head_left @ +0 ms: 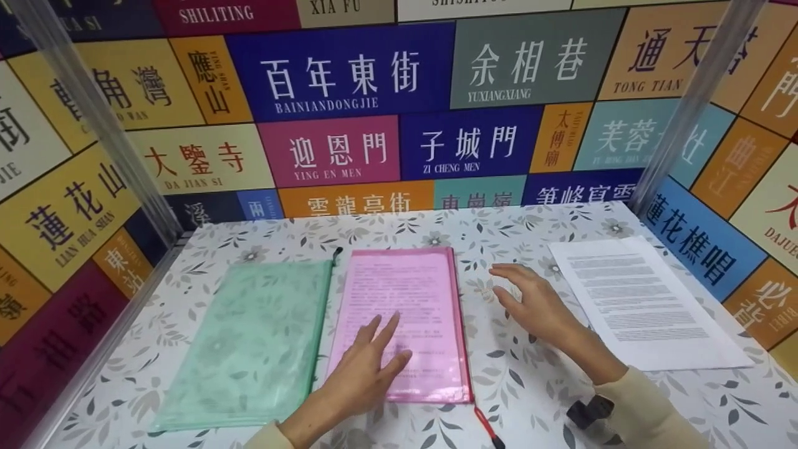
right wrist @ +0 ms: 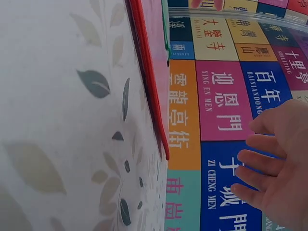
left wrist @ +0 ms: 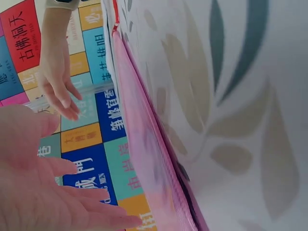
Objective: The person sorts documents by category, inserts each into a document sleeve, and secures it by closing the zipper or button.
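Observation:
A pink zip document pouch (head_left: 411, 293) with a printed sheet inside lies flat in the middle of the table, its red zip along the right side. Over its lower left part is my left hand (head_left: 368, 368), fingers spread and holding nothing; the left wrist view shows a gap between hand and pouch. My right hand (head_left: 536, 305) hovers between the pink pouch and a stack of printed paper (head_left: 636, 305), fingers loosely bent, nothing in them. To the left lies a green zip pouch (head_left: 249, 343), see-through, with the tablecloth's pattern showing through.
The table (head_left: 399, 231) wears a white cloth with grey leaves. Behind it stands a wall of coloured name signs (head_left: 340, 75). Clear upright posts (head_left: 692, 106) rise at the back corners. A red zip pull (head_left: 486, 424) hangs off the pink pouch's lower right corner.

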Motion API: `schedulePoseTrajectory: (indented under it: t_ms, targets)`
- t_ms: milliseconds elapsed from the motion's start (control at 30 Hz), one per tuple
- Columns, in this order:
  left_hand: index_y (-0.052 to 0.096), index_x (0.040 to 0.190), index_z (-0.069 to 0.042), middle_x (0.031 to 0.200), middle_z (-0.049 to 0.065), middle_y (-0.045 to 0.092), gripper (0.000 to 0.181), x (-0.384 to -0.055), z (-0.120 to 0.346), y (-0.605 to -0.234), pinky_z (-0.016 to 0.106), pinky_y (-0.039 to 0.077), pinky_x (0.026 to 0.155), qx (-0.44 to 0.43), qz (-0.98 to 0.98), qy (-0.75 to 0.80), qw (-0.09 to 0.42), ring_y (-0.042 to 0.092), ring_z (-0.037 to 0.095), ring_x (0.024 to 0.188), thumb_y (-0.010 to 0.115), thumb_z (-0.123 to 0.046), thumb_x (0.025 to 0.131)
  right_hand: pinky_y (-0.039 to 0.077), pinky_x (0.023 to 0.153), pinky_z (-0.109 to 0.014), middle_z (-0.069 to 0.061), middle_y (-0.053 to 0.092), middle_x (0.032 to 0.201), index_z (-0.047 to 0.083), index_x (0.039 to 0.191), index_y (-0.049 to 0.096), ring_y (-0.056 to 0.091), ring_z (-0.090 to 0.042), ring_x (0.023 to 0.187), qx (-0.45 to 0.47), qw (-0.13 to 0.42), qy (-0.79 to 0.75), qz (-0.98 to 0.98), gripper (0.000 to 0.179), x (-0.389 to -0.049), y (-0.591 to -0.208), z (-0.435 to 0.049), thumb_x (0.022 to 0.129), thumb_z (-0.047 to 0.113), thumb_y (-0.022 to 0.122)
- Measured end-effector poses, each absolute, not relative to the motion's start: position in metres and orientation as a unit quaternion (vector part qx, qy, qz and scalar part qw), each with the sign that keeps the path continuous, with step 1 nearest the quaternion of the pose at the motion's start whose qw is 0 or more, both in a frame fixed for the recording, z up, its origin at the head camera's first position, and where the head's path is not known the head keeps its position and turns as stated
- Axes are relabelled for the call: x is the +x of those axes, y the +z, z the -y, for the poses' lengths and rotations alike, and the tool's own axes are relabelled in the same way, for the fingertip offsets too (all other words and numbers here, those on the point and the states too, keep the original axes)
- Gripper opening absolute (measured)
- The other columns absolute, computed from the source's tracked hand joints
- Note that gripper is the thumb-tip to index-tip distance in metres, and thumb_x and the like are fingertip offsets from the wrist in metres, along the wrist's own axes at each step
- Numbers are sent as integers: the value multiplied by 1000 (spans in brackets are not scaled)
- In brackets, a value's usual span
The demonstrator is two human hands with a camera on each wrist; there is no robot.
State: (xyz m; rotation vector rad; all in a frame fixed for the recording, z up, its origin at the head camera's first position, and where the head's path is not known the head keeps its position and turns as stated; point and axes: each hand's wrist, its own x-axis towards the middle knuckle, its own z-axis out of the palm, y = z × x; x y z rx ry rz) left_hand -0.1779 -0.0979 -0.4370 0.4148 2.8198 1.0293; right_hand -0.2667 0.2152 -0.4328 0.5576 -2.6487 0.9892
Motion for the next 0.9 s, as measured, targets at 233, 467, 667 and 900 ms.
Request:
schedulePoseTrajectory:
  t_ms: [233,467,667,900]
  targets:
    - [15,162,-15,167,22,15,80,-186,115,-443,74,18,114,88,-942,320,42,13,52,151,53,-48,100,36,114,-56,-17,56,143,3,136,60,47,-38,137,195,175,298,918,42,-264,-440,-240,96,16,66]
    - [17,161,-10,167,21,16,79,-201,140,-451,79,16,111,49,-955,291,16,14,54,150,56,-42,100,33,111,-62,-23,58,138,-2,134,60,47,-43,133,209,217,270,914,45,-266,-443,-268,92,10,70]
    - [17,161,-7,166,23,20,80,-212,163,-455,77,14,113,5,-963,270,21,14,54,150,59,-34,98,30,109,-65,-24,56,138,-2,134,59,46,-44,133,184,214,269,921,44,-269,-443,-291,93,10,68]
    - [16,161,-7,166,24,15,77,-224,183,-464,75,13,115,-31,-966,253,41,11,52,151,57,-29,99,30,107,-67,-29,52,141,-4,136,56,42,-49,133,140,183,253,940,45,-271,-445,-319,96,15,65]
